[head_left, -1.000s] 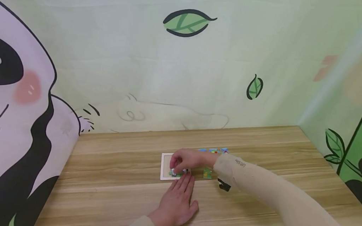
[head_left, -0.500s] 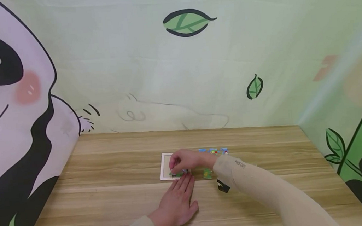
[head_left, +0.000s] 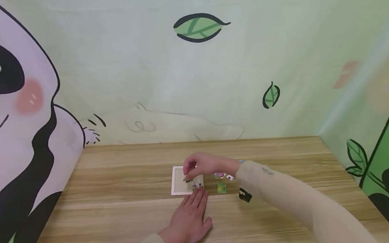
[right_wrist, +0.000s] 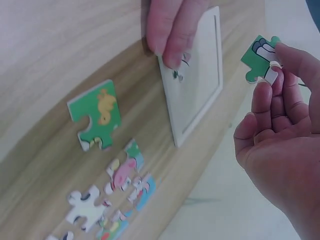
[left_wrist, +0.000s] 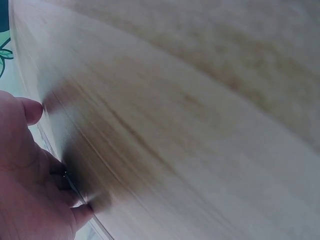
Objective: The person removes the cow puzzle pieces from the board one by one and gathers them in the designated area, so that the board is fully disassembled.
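Note:
My right hand (head_left: 203, 164) pinches a green jigsaw piece (right_wrist: 259, 59) between thumb and fingertips, raised over the white puzzle frame (head_left: 173, 182). Dark shoes and white legs are printed on this piece. My left hand (head_left: 190, 218) lies on the table with its fingers straight, the fingertips at the frame's near edge. Just beyond those fingertips, another jigsaw piece (head_left: 197, 183) lies in the frame's near right corner, partly covered by them in the right wrist view. The rest of the frame's visible inside is plain beige.
To the right of the frame lies a green piece with a yellow figure (right_wrist: 102, 112). Several more loose pieces (right_wrist: 86, 207) are spread beyond it, partly hidden under the right forearm in the head view. A printed backdrop (head_left: 143, 83) rises behind the wooden table (head_left: 120, 219).
My right hand has lifted the green jigsaw piece up from the near left part of the frame and moved slightly up and right. The left hand stays in place; the head view shifted slightly.

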The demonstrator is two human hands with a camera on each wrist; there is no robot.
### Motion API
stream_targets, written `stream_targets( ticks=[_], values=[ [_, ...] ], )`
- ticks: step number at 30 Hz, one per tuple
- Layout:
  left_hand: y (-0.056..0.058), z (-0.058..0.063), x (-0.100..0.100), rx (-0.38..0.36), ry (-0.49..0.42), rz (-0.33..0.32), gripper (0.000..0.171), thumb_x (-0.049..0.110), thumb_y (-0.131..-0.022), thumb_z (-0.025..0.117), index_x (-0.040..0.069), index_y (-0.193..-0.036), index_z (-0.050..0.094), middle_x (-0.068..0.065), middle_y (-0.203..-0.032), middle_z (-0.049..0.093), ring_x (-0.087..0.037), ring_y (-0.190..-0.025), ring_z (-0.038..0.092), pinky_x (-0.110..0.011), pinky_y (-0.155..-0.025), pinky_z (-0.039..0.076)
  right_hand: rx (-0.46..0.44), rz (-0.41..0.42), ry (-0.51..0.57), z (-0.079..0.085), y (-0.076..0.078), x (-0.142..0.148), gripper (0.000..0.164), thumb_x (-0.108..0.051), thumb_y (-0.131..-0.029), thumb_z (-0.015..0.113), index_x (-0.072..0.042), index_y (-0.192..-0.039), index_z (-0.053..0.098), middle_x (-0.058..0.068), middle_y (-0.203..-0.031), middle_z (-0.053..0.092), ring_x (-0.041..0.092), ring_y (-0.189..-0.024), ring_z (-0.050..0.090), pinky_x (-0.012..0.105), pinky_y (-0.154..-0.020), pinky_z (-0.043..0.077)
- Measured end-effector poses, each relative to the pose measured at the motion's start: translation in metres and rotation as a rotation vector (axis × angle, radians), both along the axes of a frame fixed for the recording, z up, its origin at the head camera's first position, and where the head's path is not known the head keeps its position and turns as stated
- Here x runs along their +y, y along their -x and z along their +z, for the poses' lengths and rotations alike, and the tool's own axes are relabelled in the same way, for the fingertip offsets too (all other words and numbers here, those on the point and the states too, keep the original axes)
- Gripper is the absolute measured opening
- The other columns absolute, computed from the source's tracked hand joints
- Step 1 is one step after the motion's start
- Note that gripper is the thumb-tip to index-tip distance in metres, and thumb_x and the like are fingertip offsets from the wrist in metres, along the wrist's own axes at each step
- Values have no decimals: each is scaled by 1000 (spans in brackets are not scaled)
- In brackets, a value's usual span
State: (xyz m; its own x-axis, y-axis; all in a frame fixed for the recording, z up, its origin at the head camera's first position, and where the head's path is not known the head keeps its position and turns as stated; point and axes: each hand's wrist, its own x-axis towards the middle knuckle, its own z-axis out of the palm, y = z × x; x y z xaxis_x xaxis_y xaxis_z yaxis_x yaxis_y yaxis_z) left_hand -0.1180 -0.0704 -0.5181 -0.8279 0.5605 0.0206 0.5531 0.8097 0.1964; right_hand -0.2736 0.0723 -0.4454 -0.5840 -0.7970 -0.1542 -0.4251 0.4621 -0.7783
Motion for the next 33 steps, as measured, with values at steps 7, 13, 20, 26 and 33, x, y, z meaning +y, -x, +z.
stream_targets(
  ticks=[7,13,20,26,33],
  values=[
    [1,-6,0,-7,-28,1,73,39,-104,48,-5,-161,40,-21,-171,35,-35,-159,33,-51,-127,34,41,-5,5,9,1,15,10,-10,-96,79,-3,-101,73,-5,-90,70,6,-86,62,22,-83,53],
    [1,-7,0,2,-19,4,73,39,-105,47,-4,-162,39,-20,-172,33,-35,-159,33,-50,-127,33,51,-8,-14,15,1,29,8,-10,-97,77,-4,-100,73,-5,-92,69,7,-86,62,24,-83,53],
    [2,-9,0,5,-17,-3,73,40,-105,47,-5,-162,39,-21,-172,33,-37,-159,33,-51,-127,33,50,-24,-30,21,-2,44,8,-11,-96,77,-6,-100,73,-4,-94,70,9,-87,64,26,-84,55],
    [2,-6,0,-12,-5,0,73,39,-105,46,-4,-163,36,-20,-173,31,-35,-160,31,-50,-128,31,37,-49,-47,25,-3,59,9,-12,-98,76,-7,-104,72,-1,-98,70,12,-90,64,27,-85,56],
    [0,-4,0,-11,-10,-5,73,39,-105,47,-5,-163,37,-20,-172,32,-35,-160,31,-50,-128,32,17,-78,-37,25,-1,78,9,-12,-99,75,-6,-103,70,1,-96,70,14,-87,63,29,-81,56]
  ],
)
